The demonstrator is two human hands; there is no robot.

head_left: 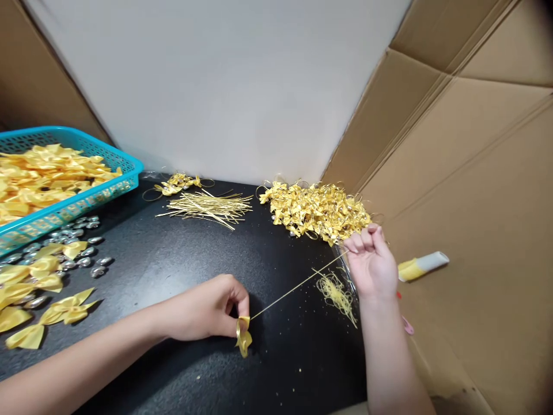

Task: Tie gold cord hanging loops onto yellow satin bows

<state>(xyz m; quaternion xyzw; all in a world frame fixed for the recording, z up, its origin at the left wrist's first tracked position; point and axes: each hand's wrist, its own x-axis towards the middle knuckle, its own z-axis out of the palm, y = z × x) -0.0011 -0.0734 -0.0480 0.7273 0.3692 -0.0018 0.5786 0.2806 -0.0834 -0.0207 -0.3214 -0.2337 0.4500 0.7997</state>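
Observation:
My left hand (207, 308) pinches a small yellow ribbon bow (243, 337) against the black table (173, 265). A thin gold wire tie (298, 283) runs taut from the bow up and right to my right hand (371, 262), whose fingers are closed on its far end. Under the wire lies a small tangle of cut gold wire scraps (337, 293). My right hand hovers just in front of a heap of finished yellow bows (317, 210).
A bundle of straight gold ties (211, 207) lies at the back middle. A blue basket (93, 199) of yellow ribbon stands at the left, with loose bows (43, 288) and silver beads (82, 251) before it. Cardboard walls (466, 190) close the right side; a yellow-and-white roll (421, 266) lies there.

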